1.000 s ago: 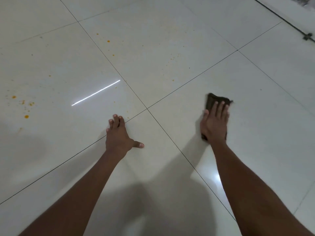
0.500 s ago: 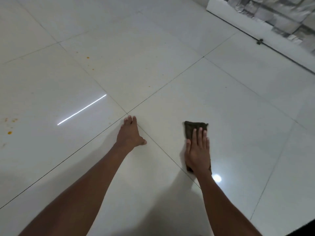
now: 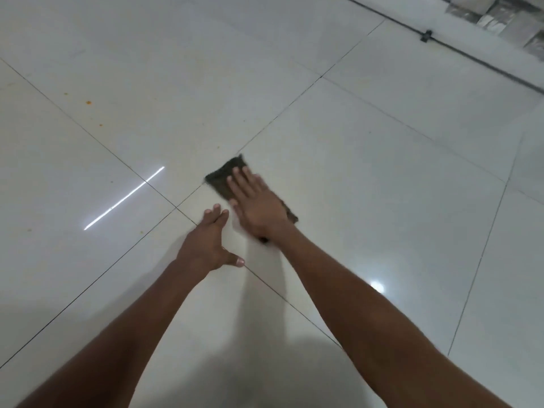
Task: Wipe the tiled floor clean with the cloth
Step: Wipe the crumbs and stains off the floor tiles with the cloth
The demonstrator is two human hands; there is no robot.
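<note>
A dark cloth (image 3: 224,176) lies flat on the glossy white tiled floor (image 3: 368,178), just right of where four tiles meet. My right hand (image 3: 259,204) presses down on it with flat, spread fingers and hides its rear half. My left hand (image 3: 207,244) rests open on the floor just left of and below the cloth, fingers apart and thumb out, holding nothing. Small orange spots (image 3: 88,103) dot the tile to the far left.
A dark cable with a clip (image 3: 426,35) runs along the foot of a stone-faced wall (image 3: 506,17) at the top right. A bright light streak (image 3: 123,198) reflects on the left tile. Dark grout lines cross the floor.
My right hand has slid the cloth leftward toward the tile junction and turned it diagonal. It now sits close beside my left hand, which stays planted on the floor.
</note>
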